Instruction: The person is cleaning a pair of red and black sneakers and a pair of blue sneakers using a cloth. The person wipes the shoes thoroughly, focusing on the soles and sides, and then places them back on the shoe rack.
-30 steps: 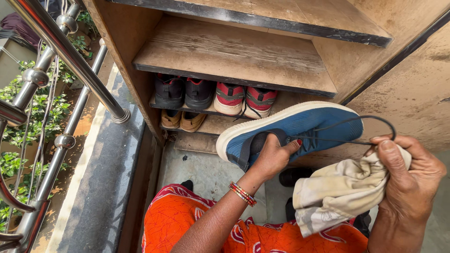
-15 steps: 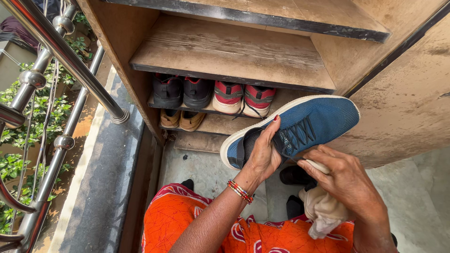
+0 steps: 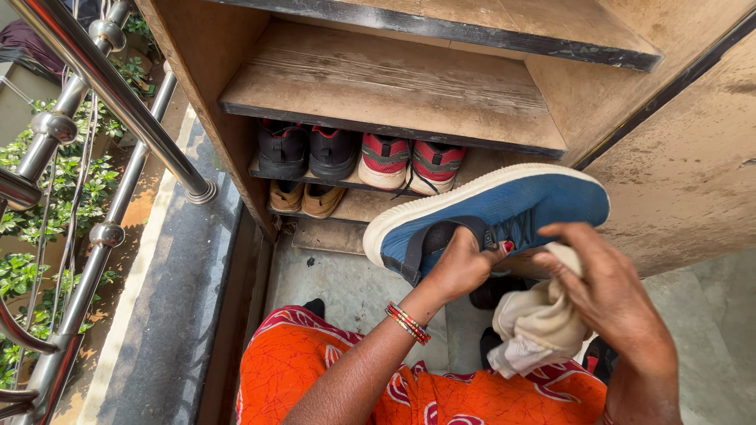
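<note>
Left hand (image 3: 461, 267) grips the blue shoe (image 3: 504, 212); right hand (image 3: 610, 295) clutches a cloth (image 3: 535, 330).

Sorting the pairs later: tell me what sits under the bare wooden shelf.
Under the bare wooden shelf, a black pair and a red pair show heels only; below them a tan pair. The blue shoe hides the right side.

My left hand (image 3: 461, 267) grips the blue sneaker (image 3: 504, 212) at its opening, toe pointing toward two o'clock. My right hand (image 3: 606, 295), at four o'clock of it, presses a cream cloth (image 3: 535, 327) against the shoe's side. Pairs of shoes (image 3: 358, 157) sit on the wooden rack (image 3: 378, 86) at eleven o'clock.
</note>
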